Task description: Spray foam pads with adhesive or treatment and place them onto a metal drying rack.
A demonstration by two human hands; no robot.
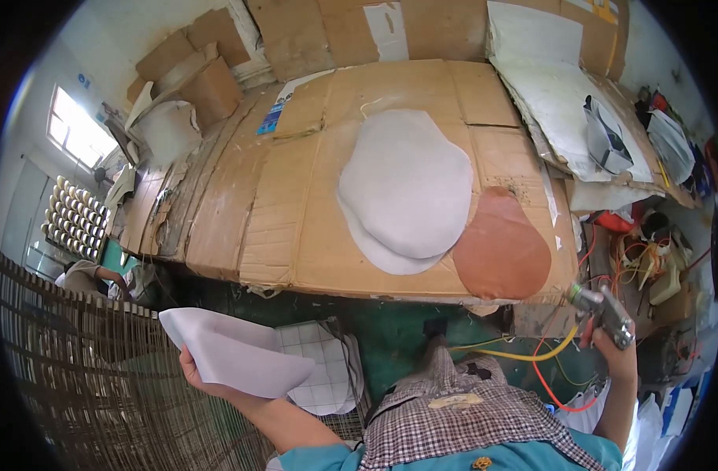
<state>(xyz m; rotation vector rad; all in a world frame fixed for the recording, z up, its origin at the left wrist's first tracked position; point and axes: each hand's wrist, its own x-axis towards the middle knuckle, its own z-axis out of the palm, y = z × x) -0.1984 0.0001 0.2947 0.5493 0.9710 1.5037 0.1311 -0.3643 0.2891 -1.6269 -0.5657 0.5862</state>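
In the head view, with its middle as the hub of the dial, the left hand is at eight o'clock. Its fingers grasp the near left edge of a pale sheet, which is curved and lifted clear of the surface. Most of this sheet lies to the right of the hand, toward seven o'clock.

At four o'clock the right hand has its fingers wrapped around a metal spray gun, nozzle pointing toward ten o'clock. A yellow hose curves up toward the gun, and a red hose loops just below it.

The surface, covered with flattened cardboard, spans the middle of the view. On it, near the hub toward one o'clock, lies a stack of rounded pale pieces, the lower one showing along the bottom left. At three o'clock a brown piece lies beside the stack's lower right edge.

White sheets lie at two o'clock. Between six and seven, below the surface, are pale pieces marked with a grid. A slatted rack fills eight o'clock at the rim; another person is bent over near nine o'clock.
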